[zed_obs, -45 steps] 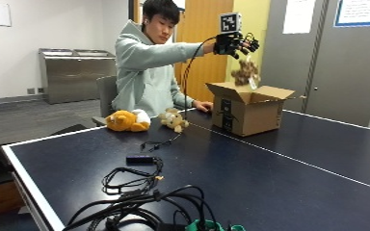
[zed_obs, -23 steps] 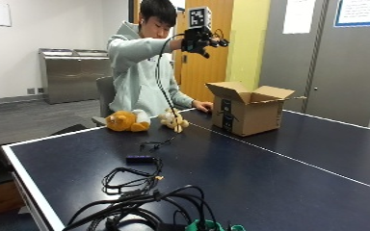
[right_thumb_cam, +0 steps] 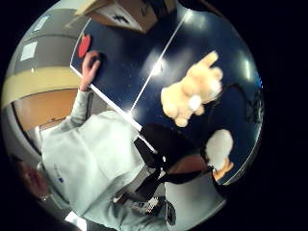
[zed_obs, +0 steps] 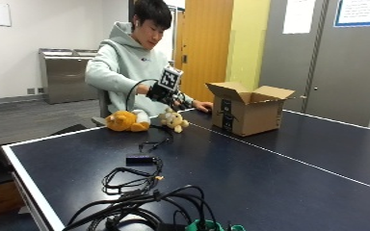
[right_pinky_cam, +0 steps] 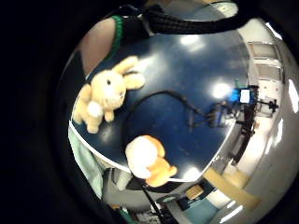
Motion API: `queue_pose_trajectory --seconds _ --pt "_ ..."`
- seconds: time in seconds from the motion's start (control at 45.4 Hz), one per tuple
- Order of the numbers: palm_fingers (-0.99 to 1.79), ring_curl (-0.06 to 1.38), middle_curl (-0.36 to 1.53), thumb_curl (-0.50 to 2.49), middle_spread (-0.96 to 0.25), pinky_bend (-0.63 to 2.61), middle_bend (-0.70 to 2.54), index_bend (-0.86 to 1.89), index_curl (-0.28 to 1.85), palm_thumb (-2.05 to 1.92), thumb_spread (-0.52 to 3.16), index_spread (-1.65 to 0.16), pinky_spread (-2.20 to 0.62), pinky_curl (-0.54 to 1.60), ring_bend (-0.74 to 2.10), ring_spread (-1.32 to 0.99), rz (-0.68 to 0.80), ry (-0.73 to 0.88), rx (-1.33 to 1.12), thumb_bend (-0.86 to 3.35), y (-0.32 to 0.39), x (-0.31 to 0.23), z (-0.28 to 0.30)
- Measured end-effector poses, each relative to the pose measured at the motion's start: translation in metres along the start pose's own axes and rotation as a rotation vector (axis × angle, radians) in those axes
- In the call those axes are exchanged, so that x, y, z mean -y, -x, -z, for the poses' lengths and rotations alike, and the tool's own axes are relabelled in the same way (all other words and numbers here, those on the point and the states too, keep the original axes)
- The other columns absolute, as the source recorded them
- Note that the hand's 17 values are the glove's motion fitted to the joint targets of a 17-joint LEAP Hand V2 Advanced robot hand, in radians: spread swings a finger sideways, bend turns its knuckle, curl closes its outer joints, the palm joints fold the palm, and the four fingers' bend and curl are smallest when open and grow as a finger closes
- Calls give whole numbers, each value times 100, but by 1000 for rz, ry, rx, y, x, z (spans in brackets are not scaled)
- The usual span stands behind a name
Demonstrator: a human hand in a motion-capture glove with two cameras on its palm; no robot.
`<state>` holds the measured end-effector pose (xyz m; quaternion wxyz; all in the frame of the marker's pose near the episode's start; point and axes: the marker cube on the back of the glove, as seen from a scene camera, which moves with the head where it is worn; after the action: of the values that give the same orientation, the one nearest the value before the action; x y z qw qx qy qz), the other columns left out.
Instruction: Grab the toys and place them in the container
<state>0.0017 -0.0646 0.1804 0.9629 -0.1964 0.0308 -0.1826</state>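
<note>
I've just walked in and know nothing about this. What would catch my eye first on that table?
Two plush toys near the table's edge by the seated person: a pale tan bunny and an orange-and-white toy beside it. The gloved right hand hovers just above the bunny. Farther along stands an open cardboard box, and a tangle of black cables sprawls at the near end of the dark blue table.
</note>
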Motion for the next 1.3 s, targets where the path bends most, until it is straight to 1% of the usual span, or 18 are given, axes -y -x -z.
queue_pose_trajectory --seconds 0.044,0.132,0.198,0.308,0.33,0.374,0.485,0.551,0.617,0.683,0.793,0.859,0.925,1.101,1.145,1.211,1.233,1.299 --pt "-16 24 34 35 0 88 8 21 35 -1 105 -31 4 34 25 -1 -60 42 8 -3 21 1 -33" --pt "-23 23 29 34 1 90 4 20 36 -1 106 -32 5 35 19 2 15 139 -55 -3 63 -8 -96" --pt "-24 23 26 34 3 90 4 19 36 2 108 -32 5 35 17 3 48 158 23 -1 63 -6 -106" --pt "4 24 23 37 4 92 8 33 41 17 119 -33 4 35 24 3 82 88 17 8 80 -6 -115" --pt "23 26 23 39 3 91 12 40 43 21 121 -33 -1 35 32 1 90 71 7 10 84 -6 -115" --pt "39 26 23 41 2 91 15 37 41 28 122 -32 -8 32 41 -2 106 41 -10 13 91 -4 -116" --pt "82 35 26 49 -4 97 24 27 41 45 115 -32 -26 34 73 -16 138 20 -23 20 101 -1 -112" --pt "86 39 28 54 -7 94 25 34 46 51 106 -33 -31 35 77 -22 151 75 9 20 102 -1 -108" --pt "99 42 31 58 -10 92 32 44 52 55 96 -33 -35 36 80 -26 161 177 63 20 102 -3 -101" --pt "103 44 34 61 -13 91 36 48 56 57 88 -33 -37 37 81 -30 157 286 77 19 101 -9 -94" --pt "104 48 38 66 -16 89 42 55 64 59 77 -32 -40 39 83 -34 60 373 86 17 88 -21 -59" --pt "103 49 40 69 -18 90 45 56 68 60 71 -32 -41 40 84 -36 -71 347 77 16 55 -15 -21" --pt "102 50 43 71 -19 90 48 58 72 60 66 -31 -42 41 85 -37 -112 307 49 15 49 -16 8" --pt "98 54 48 77 -22 93 52 59 80 61 57 -31 -43 43 87 -41 -23 172 -31 12 88 -36 95" --pt "97 54 50 78 -22 93 53 59 81 61 56 -31 -43 43 88 -41 64 135 -57 11 88 -35 119" --pt "97 55 51 80 -23 94 54 60 84 61 54 -31 -43 44 89 -42 276 76 -127 10 108 -41 153" --pt "97 56 52 81 -23 95 54 60 85 62 53 -31 -43 44 89 -42 304 57 -136 10 115 -41 163" --pt "95 57 54 83 -23 96 54 60 87 62 51 -31 -43 45 90 -42 227 -11 -104 9 128 -30 189"
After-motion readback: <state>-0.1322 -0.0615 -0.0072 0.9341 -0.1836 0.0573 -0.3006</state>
